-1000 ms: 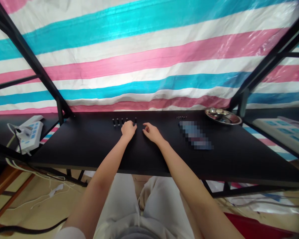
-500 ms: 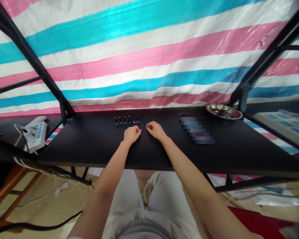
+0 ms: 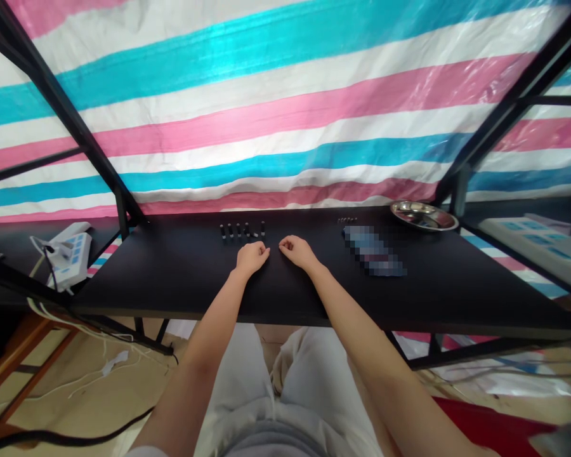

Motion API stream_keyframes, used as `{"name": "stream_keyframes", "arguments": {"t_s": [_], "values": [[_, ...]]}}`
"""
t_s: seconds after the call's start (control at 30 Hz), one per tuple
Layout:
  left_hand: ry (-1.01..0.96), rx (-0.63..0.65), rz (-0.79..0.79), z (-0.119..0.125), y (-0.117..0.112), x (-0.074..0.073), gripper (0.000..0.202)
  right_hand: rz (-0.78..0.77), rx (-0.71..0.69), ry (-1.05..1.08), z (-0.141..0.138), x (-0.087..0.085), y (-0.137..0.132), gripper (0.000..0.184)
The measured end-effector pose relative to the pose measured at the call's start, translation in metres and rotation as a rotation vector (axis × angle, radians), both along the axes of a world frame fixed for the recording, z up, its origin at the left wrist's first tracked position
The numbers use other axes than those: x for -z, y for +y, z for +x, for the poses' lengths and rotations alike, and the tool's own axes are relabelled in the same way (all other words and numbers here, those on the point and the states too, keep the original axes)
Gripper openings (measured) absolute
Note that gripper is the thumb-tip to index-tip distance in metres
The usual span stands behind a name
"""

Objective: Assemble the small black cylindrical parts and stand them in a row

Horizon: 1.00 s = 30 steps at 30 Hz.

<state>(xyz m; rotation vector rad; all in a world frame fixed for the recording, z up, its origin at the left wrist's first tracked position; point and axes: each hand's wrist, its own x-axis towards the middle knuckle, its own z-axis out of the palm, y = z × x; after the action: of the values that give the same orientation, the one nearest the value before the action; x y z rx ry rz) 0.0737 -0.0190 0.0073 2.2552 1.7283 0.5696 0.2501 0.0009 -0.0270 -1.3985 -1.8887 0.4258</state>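
Note:
Both hands rest on a black table (image 3: 181, 279), close together near its middle. My left hand (image 3: 250, 257) is curled into a loose fist with its fingertips pinched; whatever it holds is too small to see. My right hand (image 3: 296, 251) is curled the same way, a finger's width from the left. Just beyond them a short row of small black upright pieces (image 3: 242, 230) stands on the table; one leans. Neither hand touches the row.
A second cluster of tiny dark pieces (image 3: 346, 219) and a blurred patch (image 3: 374, 251) lie to the right. A metal dish (image 3: 423, 216) sits at the back right corner. A white power strip (image 3: 69, 251) lies at the left. Black frame posts flank the table; a striped tarp hangs behind.
My left hand has pulled back from the row of small pieces toward me and both hands have closed into loose fists side by side. Since half a second ago nothing has moved.

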Motion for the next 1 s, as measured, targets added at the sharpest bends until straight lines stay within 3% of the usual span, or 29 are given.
{"name": "stream_keyframes", "arguments": {"t_s": [0.47, 0.63, 0.83, 1.0], "values": [[-0.018, -0.02, -0.002, 0.003, -0.004, -0.005, 0.023, -0.025, 0.007, -0.005, 0.0, -0.004, -0.002, 0.008], [-0.055, -0.092, 0.079, 0.013, -0.004, -0.015, 0.048, -0.033, -0.003, -0.011, 0.0, -0.006, -0.003, 0.009], [0.059, -0.107, 0.018, 0.025, 0.014, -0.03, 0.061, -0.026, -0.016, -0.01, 0.0, -0.007, -0.002, 0.01], [0.123, -0.103, 0.02, 0.03, 0.035, -0.033, 0.059, -0.013, -0.015, -0.019, 0.001, -0.007, -0.002, 0.009]]}}
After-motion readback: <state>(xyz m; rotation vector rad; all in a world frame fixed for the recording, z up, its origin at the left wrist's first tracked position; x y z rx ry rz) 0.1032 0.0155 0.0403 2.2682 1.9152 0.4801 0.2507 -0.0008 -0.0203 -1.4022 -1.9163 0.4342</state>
